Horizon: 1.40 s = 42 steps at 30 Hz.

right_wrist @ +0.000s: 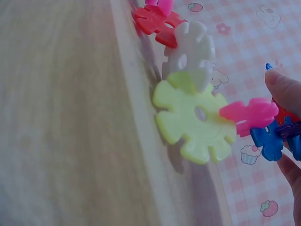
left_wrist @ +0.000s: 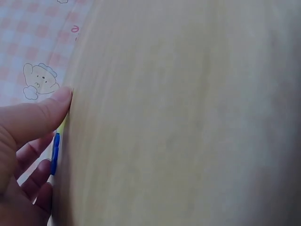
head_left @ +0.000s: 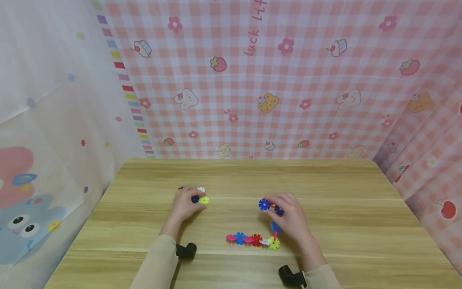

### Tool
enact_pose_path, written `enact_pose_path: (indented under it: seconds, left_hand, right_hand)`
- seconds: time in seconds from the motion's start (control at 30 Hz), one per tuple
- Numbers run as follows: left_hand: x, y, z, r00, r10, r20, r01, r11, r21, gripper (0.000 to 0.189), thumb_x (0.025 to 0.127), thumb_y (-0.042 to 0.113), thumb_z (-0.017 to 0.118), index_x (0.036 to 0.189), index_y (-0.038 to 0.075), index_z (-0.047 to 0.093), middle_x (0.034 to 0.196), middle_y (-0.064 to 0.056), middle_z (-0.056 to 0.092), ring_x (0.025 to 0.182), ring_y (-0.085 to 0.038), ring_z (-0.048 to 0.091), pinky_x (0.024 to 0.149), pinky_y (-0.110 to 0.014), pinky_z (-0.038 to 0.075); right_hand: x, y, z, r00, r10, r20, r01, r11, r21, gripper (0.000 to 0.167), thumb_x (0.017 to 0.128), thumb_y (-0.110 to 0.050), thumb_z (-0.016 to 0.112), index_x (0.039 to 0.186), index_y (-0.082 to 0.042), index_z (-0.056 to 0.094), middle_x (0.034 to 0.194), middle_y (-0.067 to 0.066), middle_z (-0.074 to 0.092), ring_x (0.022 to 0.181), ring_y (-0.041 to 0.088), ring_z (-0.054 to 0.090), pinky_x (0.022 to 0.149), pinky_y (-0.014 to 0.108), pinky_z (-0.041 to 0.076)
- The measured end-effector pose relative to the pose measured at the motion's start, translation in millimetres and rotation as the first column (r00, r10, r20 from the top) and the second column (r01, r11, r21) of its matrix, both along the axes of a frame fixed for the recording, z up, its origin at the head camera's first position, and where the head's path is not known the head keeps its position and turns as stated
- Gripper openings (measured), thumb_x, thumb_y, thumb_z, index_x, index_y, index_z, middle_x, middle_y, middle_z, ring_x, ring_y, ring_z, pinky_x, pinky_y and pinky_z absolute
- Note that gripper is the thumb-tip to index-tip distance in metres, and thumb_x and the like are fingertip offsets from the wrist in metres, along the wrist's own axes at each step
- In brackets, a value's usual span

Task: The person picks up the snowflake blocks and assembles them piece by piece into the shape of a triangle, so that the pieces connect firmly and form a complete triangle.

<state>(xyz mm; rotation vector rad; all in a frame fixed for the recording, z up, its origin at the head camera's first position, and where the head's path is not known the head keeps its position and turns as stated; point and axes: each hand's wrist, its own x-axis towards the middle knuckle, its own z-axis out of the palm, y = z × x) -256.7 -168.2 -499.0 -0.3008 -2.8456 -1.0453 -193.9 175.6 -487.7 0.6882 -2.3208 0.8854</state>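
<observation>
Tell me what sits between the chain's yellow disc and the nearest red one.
A white disc joins the yellow disc to the red disc: right wrist view.

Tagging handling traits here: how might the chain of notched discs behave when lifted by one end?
The chain of notched discs is probably light, looking thin and plastic. It may be fairly stiff, since pieces slot together, as at the yellow disc. Tugging could pop joints; only notches seem engaged.

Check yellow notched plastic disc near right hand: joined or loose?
Joined: the yellow disc interlocks with a white notched plastic disc and a pink notched plastic disc.
</observation>
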Motion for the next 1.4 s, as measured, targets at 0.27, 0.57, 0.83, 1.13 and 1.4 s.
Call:
enact_pose_path:
  seconds: [0.27,0.57,0.83,1.13,1.4]
  left_hand:
    - [-0.2,2.0,-2.1,1.0,0.02,0.005,-0.02,1.0,-0.007,0.028,0.073,0.019,0.089,0.095,0.012,0.075,0.12,-0.016,0.06,0.116,-0.04,0.049,0.099,-0.056,0.037]
    - [1.2,4.3,-2.9,0.999,0.043,-0.031,-0.041,0.997,0.059,0.028,0.07,0.012,0.09,0.091,0.011,0.071,0.102,-0.008,0.067,0.106,-0.034,0.053,0.096,-0.051,0.037]
    - [2.5,6.2,-1.6,0.999,0.048,-0.02,-0.042,0.969,0.242,0.022,0.074,-0.002,0.084,0.091,0.007,0.073,0.083,-0.003,0.066,0.078,-0.019,0.057,0.073,-0.033,0.048]
    - [9.6,26.9,9.9,0.999,0.021,0.044,-0.037,0.909,0.414,0.012,0.079,-0.004,0.078,0.09,0.001,0.075,0.086,-0.009,0.073,0.08,-0.018,0.064,0.071,-0.024,0.052]
    - [21.1,70.5,20.7,0.994,-0.077,0.079,0.027,0.865,0.502,0.014,0.079,-0.003,0.079,0.092,0.003,0.076,0.086,-0.006,0.074,0.077,-0.014,0.065,0.071,-0.027,0.054]
  right_hand:
    - [-0.6,0.4,-0.1,1.0,0.004,0.003,-0.004,1.0,0.0,0.042,0.071,-0.008,0.088,0.11,-0.007,0.073,0.105,0.005,0.07,0.101,0.023,0.059,0.087,0.043,0.05]
    - [-0.1,-0.1,0.6,1.0,0.002,0.006,-0.002,1.0,0.003,0.041,0.072,-0.009,0.088,0.11,-0.007,0.073,0.104,0.004,0.07,0.1,0.023,0.059,0.086,0.042,0.05]
    - [0.1,-0.4,0.9,1.0,0.003,0.016,-0.003,1.0,0.004,0.041,0.073,-0.011,0.088,0.11,-0.008,0.073,0.105,0.004,0.07,0.1,0.023,0.059,0.087,0.043,0.05]
    - [0.5,-0.9,1.0,1.0,-0.001,0.025,0.001,1.0,0.006,0.041,0.073,-0.011,0.088,0.111,-0.008,0.073,0.105,0.003,0.07,0.101,0.022,0.059,0.087,0.043,0.05]
    - [0.0,-0.7,0.6,1.0,0.005,0.017,-0.005,1.0,0.006,0.041,0.073,-0.012,0.088,0.111,-0.008,0.073,0.104,0.003,0.07,0.1,0.022,0.059,0.087,0.042,0.051]
